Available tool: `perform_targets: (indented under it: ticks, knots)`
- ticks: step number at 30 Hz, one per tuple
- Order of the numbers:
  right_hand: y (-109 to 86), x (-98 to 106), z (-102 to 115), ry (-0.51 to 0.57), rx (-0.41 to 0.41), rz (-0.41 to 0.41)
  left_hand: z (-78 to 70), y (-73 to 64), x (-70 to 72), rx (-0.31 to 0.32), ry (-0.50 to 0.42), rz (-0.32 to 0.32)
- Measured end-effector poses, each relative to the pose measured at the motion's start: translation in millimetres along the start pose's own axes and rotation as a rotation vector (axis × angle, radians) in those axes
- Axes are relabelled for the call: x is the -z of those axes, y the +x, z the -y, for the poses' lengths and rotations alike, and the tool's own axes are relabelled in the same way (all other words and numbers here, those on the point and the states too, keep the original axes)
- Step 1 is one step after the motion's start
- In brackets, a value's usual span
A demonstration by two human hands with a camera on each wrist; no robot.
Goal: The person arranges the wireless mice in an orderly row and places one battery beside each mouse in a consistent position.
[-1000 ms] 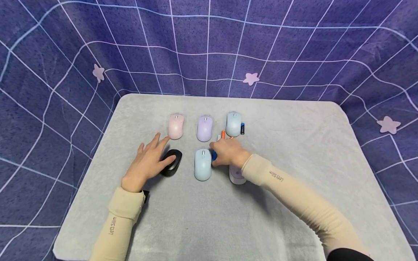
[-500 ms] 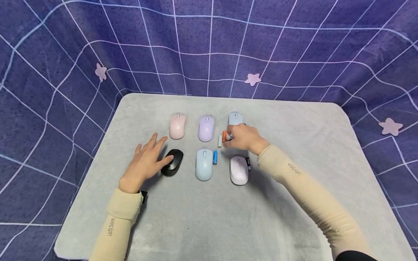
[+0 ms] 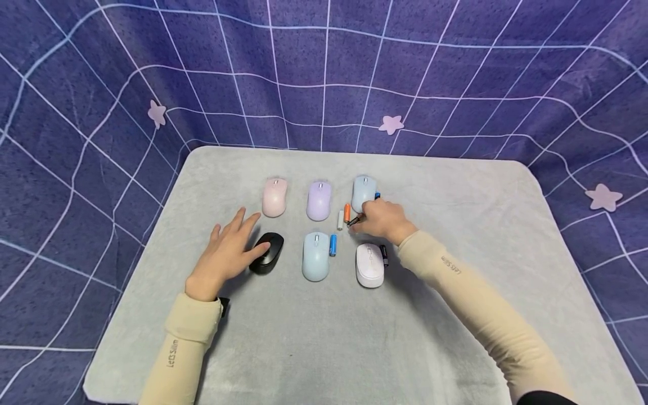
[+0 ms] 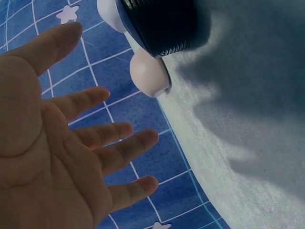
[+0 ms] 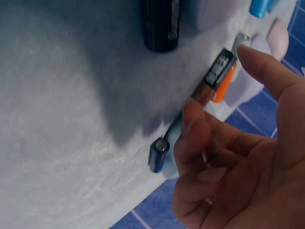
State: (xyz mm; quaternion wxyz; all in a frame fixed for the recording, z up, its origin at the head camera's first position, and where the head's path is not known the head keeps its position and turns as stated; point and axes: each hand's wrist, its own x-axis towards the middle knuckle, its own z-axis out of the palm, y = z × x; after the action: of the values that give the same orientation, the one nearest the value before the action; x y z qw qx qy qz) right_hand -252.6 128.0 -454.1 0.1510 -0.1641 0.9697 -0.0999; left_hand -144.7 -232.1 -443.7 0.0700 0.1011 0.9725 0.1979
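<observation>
My right hand [image 3: 383, 220] pinches a black-and-copper AA battery [image 5: 214, 75] by its two ends, thumb at one and index finger at the other. It hangs slanted close over the table, beside an orange battery [image 3: 347, 212] and a white battery [image 3: 340, 220]. Just behind that hand are a light blue mouse [image 3: 364, 191] and a dark battery with a blue end [image 5: 158, 155]. On the left, my left hand [image 3: 223, 256] has its fingers spread, the thumb overlapping a black mouse [image 3: 268, 253] in the head view. The left palm [image 4: 47, 157] holds nothing.
Pink [image 3: 274, 198] and purple [image 3: 319, 201] mice stand in the back row. In front are a second light blue mouse [image 3: 315, 257] with a blue battery [image 3: 333, 245], and a white mouse [image 3: 370, 265] with a black battery [image 3: 384, 255]. A purple gridded cloth [image 3: 324, 73] surrounds the grey table [image 3: 324, 349].
My right hand has moved right from beside the front light blue mouse, uncovering the blue battery and the white mouse. The black-and-copper battery now shows at its fingertips. The left hand stays put.
</observation>
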Motion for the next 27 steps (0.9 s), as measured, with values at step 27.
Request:
perform_targets:
  ticks: [27]
  knots:
    - [5.9, 15, 12, 0.034, 0.08, -0.133, -1.9, -2.0, -1.7, 0.001, 0.003, -0.004]
